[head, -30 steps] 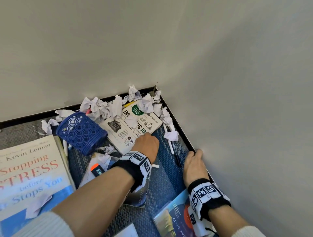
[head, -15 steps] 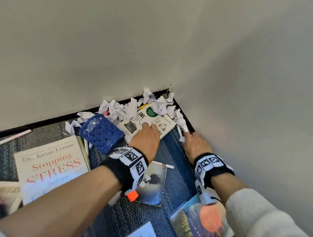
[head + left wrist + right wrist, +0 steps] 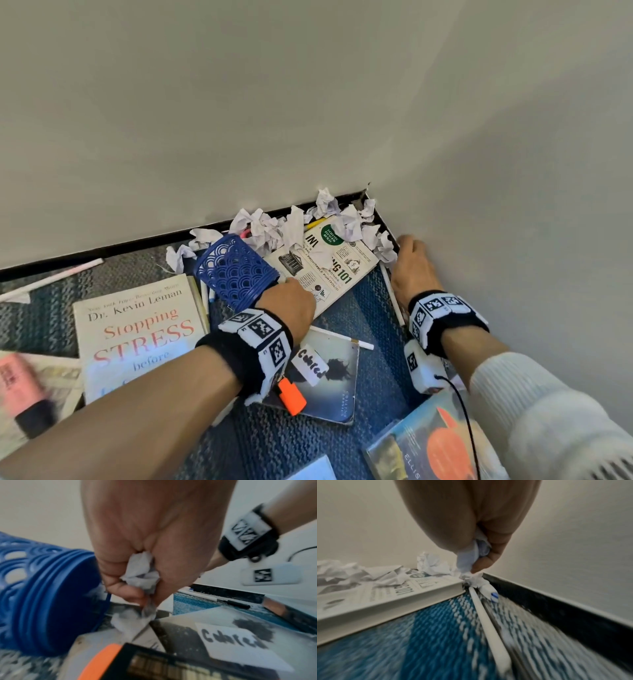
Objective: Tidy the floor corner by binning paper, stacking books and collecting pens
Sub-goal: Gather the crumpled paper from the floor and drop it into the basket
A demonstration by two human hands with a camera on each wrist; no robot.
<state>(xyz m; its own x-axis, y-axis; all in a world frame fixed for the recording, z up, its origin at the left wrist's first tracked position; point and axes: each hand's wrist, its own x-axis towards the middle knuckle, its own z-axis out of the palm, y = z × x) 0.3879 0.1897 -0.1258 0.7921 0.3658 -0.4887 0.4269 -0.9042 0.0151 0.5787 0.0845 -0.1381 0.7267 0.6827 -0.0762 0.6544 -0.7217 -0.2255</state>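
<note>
Crumpled white paper balls (image 3: 267, 228) lie heaped along the skirting in the floor corner, partly over a white book (image 3: 329, 270). My left hand (image 3: 291, 301) grips a paper wad (image 3: 140, 573) just beside the mouth of a blue lattice bin (image 3: 236, 270) lying on its side. My right hand (image 3: 411, 263) is against the right wall and holds another crumpled paper (image 3: 471, 557), touching the wads (image 3: 476, 581) by the skirting. White pens (image 3: 489, 626) lie along the right skirting, and one pen (image 3: 339, 339) rests on a dark book (image 3: 325, 380).
A large "Stopping Stress" book (image 3: 137, 332) lies left, an orange-and-blue book (image 3: 435, 445) at the bottom right. An orange highlighter (image 3: 291, 395) sits on the dark book. A pink marker (image 3: 24, 390) and a long white stick (image 3: 51, 279) lie far left. Walls close off two sides.
My left hand drew back from the white book toward the blue bin's mouth. My right hand slid forward along the right wall into the paper heap.
</note>
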